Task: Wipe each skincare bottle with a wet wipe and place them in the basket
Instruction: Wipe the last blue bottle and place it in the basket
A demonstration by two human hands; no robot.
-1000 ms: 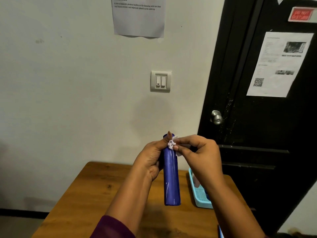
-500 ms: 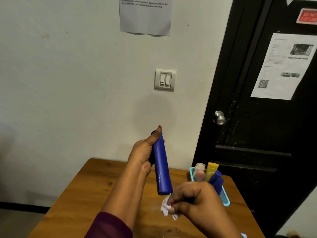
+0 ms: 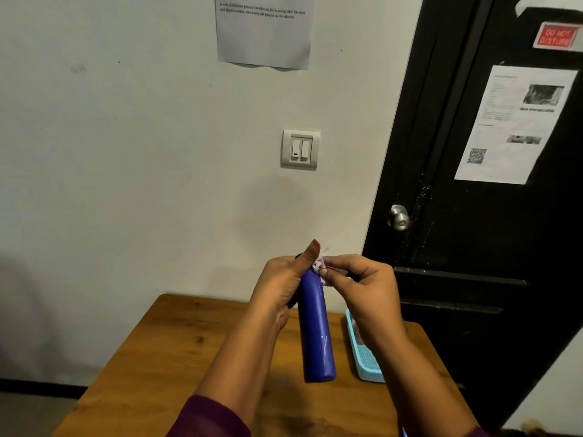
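A tall blue bottle (image 3: 315,326) hangs upright above the wooden table (image 3: 176,367). My left hand (image 3: 280,282) grips its upper part, thumb lying along the top. My right hand (image 3: 362,288) pinches a crumpled white wet wipe (image 3: 319,265) against the top of the bottle. The light blue basket (image 3: 362,361) stands on the table to the right, mostly hidden behind my right forearm, so its contents barely show.
The table stands against a white wall with a light switch (image 3: 299,149) and a taped paper sheet (image 3: 264,29). A black door (image 3: 489,216) with a metal knob (image 3: 399,217) is right beside the table.
My right hand has risen with the wipe from below the bottle's bottom end to its top. The bottle has tilted back close to upright, and my right forearm now covers the basket.
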